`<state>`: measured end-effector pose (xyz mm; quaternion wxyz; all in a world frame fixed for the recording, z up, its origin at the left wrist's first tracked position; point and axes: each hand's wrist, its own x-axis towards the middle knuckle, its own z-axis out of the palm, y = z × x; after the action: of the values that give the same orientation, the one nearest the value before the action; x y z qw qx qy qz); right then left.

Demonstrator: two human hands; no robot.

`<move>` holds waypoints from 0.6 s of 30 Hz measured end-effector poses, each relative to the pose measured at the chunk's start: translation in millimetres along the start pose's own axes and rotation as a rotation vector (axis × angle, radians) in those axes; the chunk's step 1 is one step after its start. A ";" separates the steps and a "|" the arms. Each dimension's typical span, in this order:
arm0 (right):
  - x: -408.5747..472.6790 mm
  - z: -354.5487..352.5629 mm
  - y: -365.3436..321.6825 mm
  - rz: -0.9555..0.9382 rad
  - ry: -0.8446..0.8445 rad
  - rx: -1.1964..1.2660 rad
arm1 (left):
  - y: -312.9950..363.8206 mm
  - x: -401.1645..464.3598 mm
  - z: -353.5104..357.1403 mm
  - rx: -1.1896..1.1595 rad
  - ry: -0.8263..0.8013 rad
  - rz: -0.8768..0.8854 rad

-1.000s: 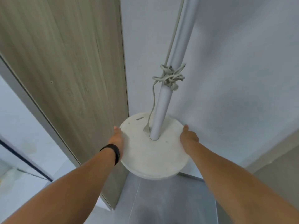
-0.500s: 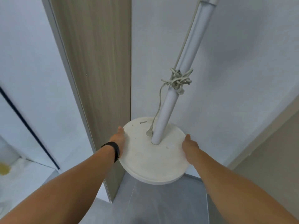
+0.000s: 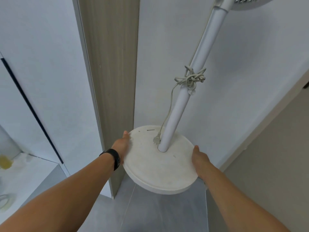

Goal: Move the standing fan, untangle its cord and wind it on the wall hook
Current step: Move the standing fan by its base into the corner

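Note:
The white standing fan has a round base (image 3: 160, 166), tilted above the grey floor in the corner. Its pole (image 3: 184, 97) leans up to the right, where the edge of the fan head grille (image 3: 250, 2) shows. The grey cord is knotted in a tangle (image 3: 190, 79) around the pole. One strand hangs down to the plug (image 3: 156, 140), which lies on the base. My left hand (image 3: 122, 146) grips the base's left rim with the thumb on top. My right hand (image 3: 199, 160) grips the right rim the same way. The fingers under the base are hidden. No wall hook is visible.
A wood-grain panel (image 3: 113, 81) stands upright just left of the base, and white walls close in behind. A white counter (image 3: 25, 173) with a yellow object (image 3: 5, 162) is at far left. Grey floor (image 3: 158, 211) lies below, and a beige surface (image 3: 275, 156) is at right.
The pole now leans further right and the fan head has come into view. Both hands keep their grip on the base rim, which has shifted slightly right of the panel.

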<state>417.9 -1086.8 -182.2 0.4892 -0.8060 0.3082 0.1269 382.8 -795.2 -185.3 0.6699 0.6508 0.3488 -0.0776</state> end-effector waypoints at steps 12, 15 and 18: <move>-56.4 45.5 -6.2 -0.010 0.136 0.074 | -1.4 17.3 -74.4 0.025 -0.103 0.011; -80.6 69.6 -6.8 -0.004 0.153 0.074 | -3.4 21.4 -108.3 0.053 -0.097 0.014; -109.0 90.7 -9.1 -0.006 0.143 0.084 | -8.8 18.3 -140.7 0.040 -0.105 0.008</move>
<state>347.7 -964.5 -164.9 0.4996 -0.7927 0.3450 0.0544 339.9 -659.7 -190.2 0.6746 0.6604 0.3088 -0.1160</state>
